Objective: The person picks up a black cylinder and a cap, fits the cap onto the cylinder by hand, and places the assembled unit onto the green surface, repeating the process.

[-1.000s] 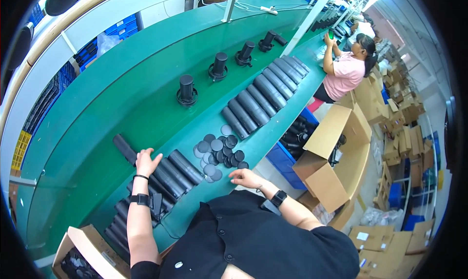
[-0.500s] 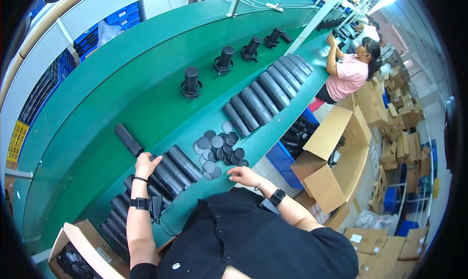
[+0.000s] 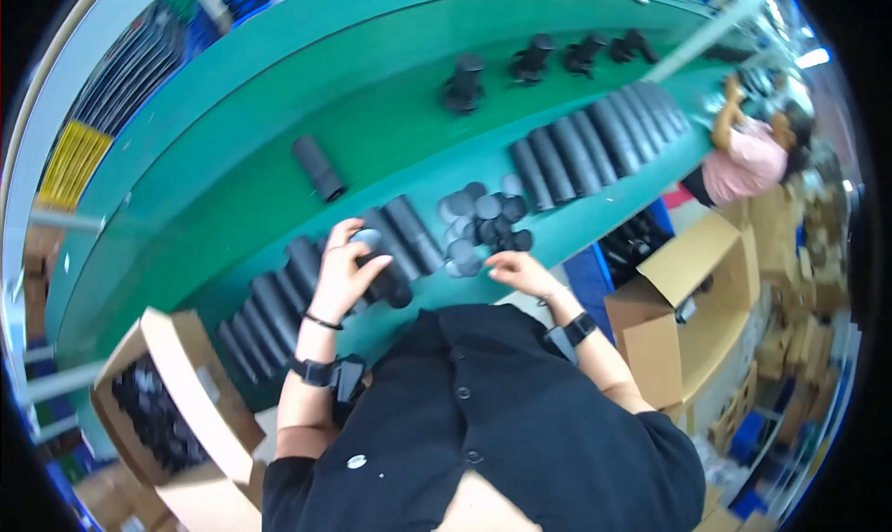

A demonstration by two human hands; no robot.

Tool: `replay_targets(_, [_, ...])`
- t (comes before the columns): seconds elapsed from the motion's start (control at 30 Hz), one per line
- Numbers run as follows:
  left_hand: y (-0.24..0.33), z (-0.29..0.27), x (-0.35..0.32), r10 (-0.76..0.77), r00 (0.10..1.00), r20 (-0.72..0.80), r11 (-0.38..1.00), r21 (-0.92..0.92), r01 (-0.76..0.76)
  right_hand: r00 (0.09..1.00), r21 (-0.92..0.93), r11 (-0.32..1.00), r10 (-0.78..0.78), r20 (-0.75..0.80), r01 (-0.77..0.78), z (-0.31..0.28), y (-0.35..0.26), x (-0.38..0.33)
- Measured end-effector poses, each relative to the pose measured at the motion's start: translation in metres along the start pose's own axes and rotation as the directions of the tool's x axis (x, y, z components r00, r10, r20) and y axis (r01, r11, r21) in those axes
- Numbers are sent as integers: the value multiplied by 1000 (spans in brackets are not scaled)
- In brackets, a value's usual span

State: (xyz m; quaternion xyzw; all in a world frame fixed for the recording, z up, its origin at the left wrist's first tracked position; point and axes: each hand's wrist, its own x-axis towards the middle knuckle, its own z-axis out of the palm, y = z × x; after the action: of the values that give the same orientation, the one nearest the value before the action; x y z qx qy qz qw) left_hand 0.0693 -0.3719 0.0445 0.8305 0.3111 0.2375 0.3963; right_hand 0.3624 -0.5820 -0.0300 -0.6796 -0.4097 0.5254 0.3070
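Observation:
My left hand (image 3: 346, 270) is closed around a black tube (image 3: 394, 291) at the near row, its pale grey end turned up between the fingers. Beside it lie more black tubes (image 3: 276, 302), side by side along the green bench. My right hand (image 3: 522, 274) is at the near edge of a loose pile of round black and grey discs (image 3: 485, 218). Its thumb and forefinger look slightly apart, with nothing visible between them, though the picture is blurred. A single black tube (image 3: 319, 168) rests on the green belt beyond my left hand.
Farther right is another row of black tubes (image 3: 595, 146). Several black flanged parts (image 3: 464, 86) stand on the belt. Open cartons (image 3: 149, 393) (image 3: 692, 300) flank me, with a blue bin (image 3: 587, 279) under the bench. A person in pink (image 3: 748, 160) works at the far right.
My left hand has let go of the tube on the belt and come back to the near row, where it grips another tube. My right hand stays by the discs. The whole view has shifted.

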Motion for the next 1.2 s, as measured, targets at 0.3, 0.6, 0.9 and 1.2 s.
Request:
replay_targets(0.3, [18,34,-56,-185,980,-70,981,-79,179,972,-281,941,-219,-80,189,-11,-11,85])
replay_targets(0.6, [-14,50,-81,-197,965,-175,980,-76,186,893,-804,593,-339,-295,-41,-12,-1,176])
replay_targets(0.9, [-30,70,-75,-536,844,2,561,-746,358,943,-116,975,-216,-252,192,-32,15,184])
replay_targets(1.2, [-29,75,-67,-463,876,133,538,-743,397,942,148,953,-222,-251,264,-31,-26,147])
